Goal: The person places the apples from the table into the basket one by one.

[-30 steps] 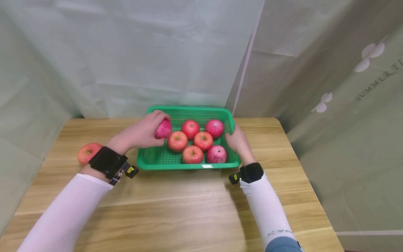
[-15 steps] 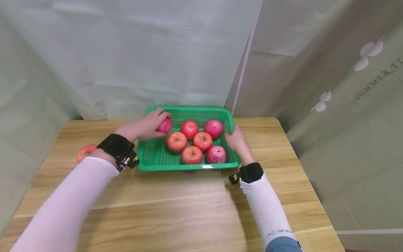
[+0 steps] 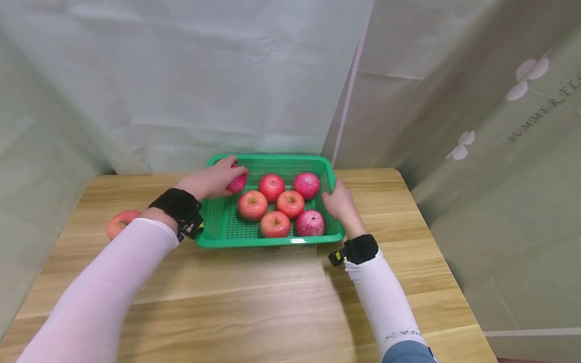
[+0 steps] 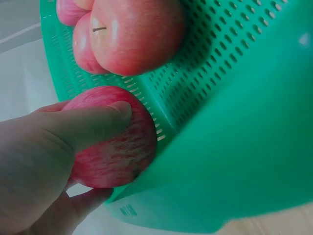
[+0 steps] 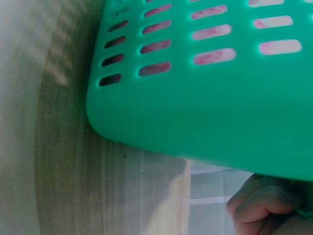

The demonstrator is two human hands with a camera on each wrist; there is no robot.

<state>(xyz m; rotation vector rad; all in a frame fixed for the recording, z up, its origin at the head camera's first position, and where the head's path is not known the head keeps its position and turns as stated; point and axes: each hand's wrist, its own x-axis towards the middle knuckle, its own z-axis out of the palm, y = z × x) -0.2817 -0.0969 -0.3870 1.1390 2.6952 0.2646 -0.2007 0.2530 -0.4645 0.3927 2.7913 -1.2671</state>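
A green plastic basket (image 3: 254, 242) stands toward the back of the wooden table, with several red apples in its middle and right part. My left hand (image 3: 211, 180) grips a dark pink apple (image 4: 115, 147) at the basket's back left corner, inside the rim. In the left wrist view the thumb lies across this apple, and other fingers curl beneath it. On the other side my right hand (image 3: 339, 201) holds the basket's right rim, thumb on the inner side. The right wrist view shows its curled fingers (image 5: 259, 203) beside the green wall.
One more apple (image 3: 121, 223) lies on the table (image 3: 254, 302) left of the basket, partly covered by the left forearm. A grey sheet (image 3: 204, 75) hangs right behind the table, and a printed curtain (image 3: 490, 201) hangs along the right side.
My left hand has moved slightly back with the apple, lowering it at the basket's back left corner, while its forearm swung rightward. My right hand keeps its hold on the rim.
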